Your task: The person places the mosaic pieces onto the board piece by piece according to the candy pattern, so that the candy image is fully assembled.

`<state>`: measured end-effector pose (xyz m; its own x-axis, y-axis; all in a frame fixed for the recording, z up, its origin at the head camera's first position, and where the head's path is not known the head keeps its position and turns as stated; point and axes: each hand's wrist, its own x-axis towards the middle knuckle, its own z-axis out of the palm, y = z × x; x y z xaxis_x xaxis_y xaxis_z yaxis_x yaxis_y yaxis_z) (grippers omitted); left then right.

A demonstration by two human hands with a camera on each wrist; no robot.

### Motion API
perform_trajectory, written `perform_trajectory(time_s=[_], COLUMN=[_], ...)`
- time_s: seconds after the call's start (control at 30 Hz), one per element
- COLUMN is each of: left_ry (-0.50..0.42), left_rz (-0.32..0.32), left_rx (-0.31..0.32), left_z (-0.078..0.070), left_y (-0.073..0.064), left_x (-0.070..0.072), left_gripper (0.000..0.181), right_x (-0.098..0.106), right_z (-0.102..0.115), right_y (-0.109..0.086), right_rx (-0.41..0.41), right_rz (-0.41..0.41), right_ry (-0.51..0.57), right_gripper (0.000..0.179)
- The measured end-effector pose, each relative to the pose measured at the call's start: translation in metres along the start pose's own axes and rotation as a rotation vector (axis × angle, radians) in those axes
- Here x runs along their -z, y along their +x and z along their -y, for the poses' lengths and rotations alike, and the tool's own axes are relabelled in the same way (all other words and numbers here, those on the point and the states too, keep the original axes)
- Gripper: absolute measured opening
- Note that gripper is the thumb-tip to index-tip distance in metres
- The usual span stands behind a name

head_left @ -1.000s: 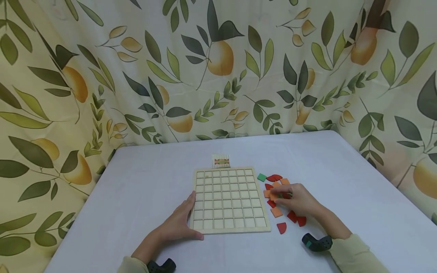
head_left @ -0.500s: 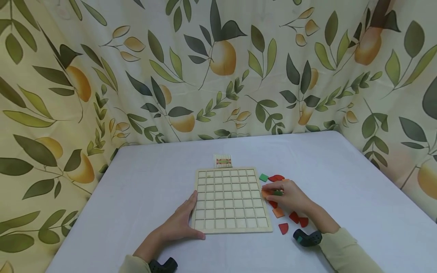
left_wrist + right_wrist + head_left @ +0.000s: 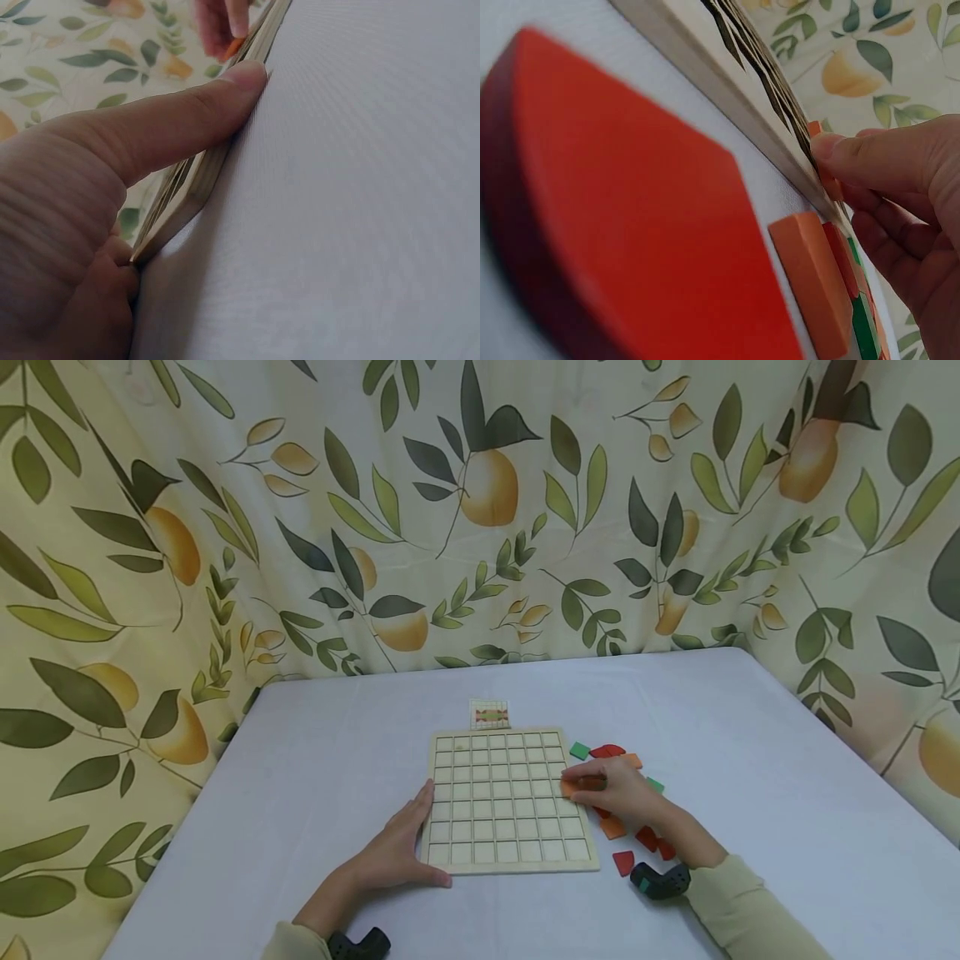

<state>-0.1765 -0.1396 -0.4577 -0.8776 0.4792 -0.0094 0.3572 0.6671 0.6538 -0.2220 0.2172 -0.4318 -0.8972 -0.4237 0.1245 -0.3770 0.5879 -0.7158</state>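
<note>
Dim, soft light here, spread evenly across the white cloth-covered table [image 3: 337, 743], which reads lavender-grey. The cream leaf-and-fruit-print curtain [image 3: 517, 577] goes yellower at the left and stretches toward the head view's edges. Now the left wrist view: soft shadow beside the pale wooden gridded board [image 3: 204, 174]. And right wrist, the flat red curved-edged piece [image 3: 645, 202] looms close, its near edge blurred!

The left hand [image 3: 392, 853] rests against a gridded board [image 3: 480, 789]; the right hand [image 3: 621, 790] pinches an orange tile [image 3: 567, 788] at its right edge. A card [image 3: 490, 715] lies at the far side.
</note>
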Motion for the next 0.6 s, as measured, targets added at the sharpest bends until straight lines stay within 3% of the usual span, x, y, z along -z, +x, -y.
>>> perform_trajectory(time_s=[0.6], left_ry=[0.018], left_rz=[-0.006], left_rx=[0.007], left_z=[-0.001], left_y=[0.000], left_x=[0.000], left_gripper=[0.136], right_x=[-0.005], right_z=[-0.006], right_y=[0.012], right_rx=[0.037], right_rz=[0.032], right_ry=[0.073], right_gripper=[0.032])
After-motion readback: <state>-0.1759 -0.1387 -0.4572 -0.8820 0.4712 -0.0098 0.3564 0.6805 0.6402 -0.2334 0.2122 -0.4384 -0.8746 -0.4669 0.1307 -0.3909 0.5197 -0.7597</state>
